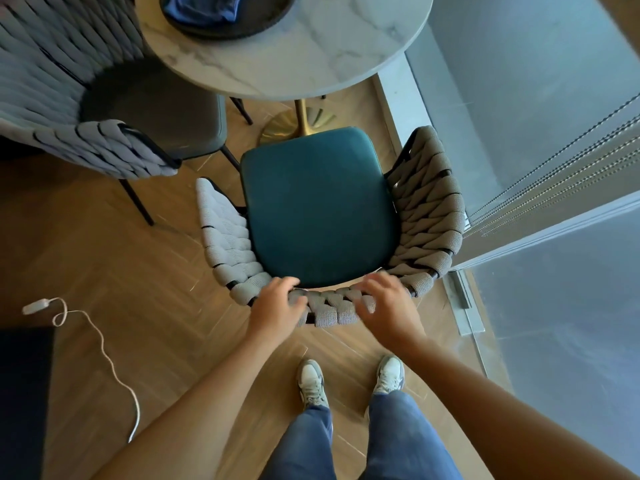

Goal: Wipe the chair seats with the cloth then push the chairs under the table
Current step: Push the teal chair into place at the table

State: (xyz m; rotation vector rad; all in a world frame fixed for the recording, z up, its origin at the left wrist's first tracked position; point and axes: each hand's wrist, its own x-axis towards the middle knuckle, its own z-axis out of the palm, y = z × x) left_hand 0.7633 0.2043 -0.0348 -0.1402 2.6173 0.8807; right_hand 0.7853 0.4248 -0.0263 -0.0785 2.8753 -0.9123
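Observation:
A chair with a teal seat (318,209) and a woven grey backrest (332,306) stands in front of me, its seat front just short of the round marble table (311,53). My left hand (277,303) grips the backrest's top rim, fingers curled over it. My right hand (384,303) is blurred, its fingers spread loosely over the same rim. The blue cloth (204,8) lies in a dark tray (263,22) on the table. A second chair (152,109) with a dark seat stands at the left, its seat partly under the table.
The table's gold pedestal base (294,123) sits just ahead of the teal seat. A glass wall with blind cords (554,168) runs close on the right. A white cable (104,348) lies on the wooden floor at left, next to a dark object (24,393).

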